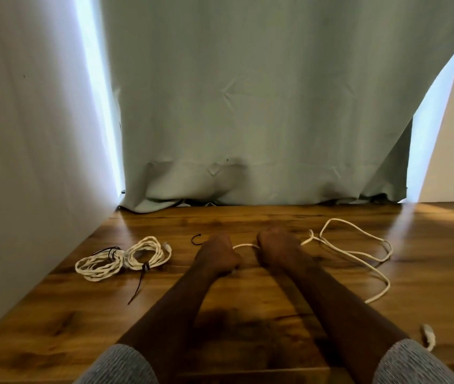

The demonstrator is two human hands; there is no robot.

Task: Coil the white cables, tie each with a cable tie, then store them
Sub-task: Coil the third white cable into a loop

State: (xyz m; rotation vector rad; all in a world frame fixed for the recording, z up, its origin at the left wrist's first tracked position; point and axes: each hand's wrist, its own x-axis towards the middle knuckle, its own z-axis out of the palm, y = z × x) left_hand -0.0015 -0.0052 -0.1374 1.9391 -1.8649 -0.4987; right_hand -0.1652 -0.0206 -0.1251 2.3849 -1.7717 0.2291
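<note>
My left hand (219,252) and right hand (277,249) work mid-desk, both curled round the loose white cable (358,254); a short span of it is drawn taut between the two fists. From my right hand the cable runs out in slack loops toward the right side of the desk (248,322), one strand trailing back toward the near right corner, where a plug end (429,338) lies. I judge the coiling of this cable only just begun: most of it is uncoiled. The next move calls for feeding slack hand over hand into even loops without dragging the tangle past the right edge. A dark cable tie (196,239) waits just beyond my left hand, within easy reach for binding. Well apart, near the left edge beside the wall (26,162), two coiled cables (123,257) lie touching, each already bound with a dark tie. The curtain (248,106) closes off the far edge; the near half of the desk offers room for gathering loops.
</note>
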